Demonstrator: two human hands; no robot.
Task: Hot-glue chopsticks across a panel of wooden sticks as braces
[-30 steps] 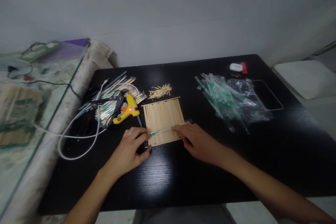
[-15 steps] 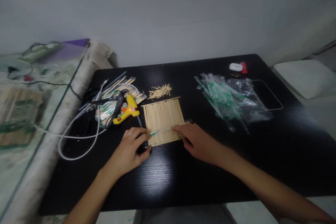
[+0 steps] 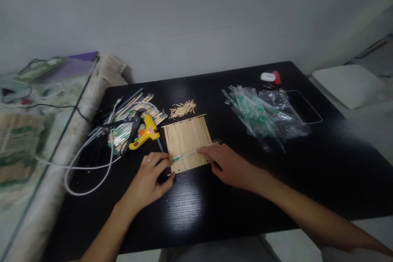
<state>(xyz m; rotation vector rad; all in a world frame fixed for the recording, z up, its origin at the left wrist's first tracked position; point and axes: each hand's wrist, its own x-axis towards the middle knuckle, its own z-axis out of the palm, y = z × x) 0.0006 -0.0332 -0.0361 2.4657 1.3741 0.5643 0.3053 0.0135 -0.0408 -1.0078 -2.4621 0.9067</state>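
A flat panel of bamboo sticks laid side by side sits on the black table, with cross sticks at its far and near edges. A clear plastic chopstick sleeve with green print lies across its near part. At the panel's left edge my left hand is closed, with fingertips on the sleeve's left end and the thumb by the near corner. My right hand is closed at the other end, index finger along the sleeve. A short stretch of stick shows beside its fingers; its grip is partly hidden.
Left of the panel, a yellow glue gun with a lit orange light lies on wrapped chopsticks, near a looped white cable. Short cut sticks are heaped behind. Empty sleeves, a phone and a white case lie right.
The camera view has shifted slightly, so the table appears a little further left. Both hands, the sleeve and the panel keep nearly the same places relative to one another.
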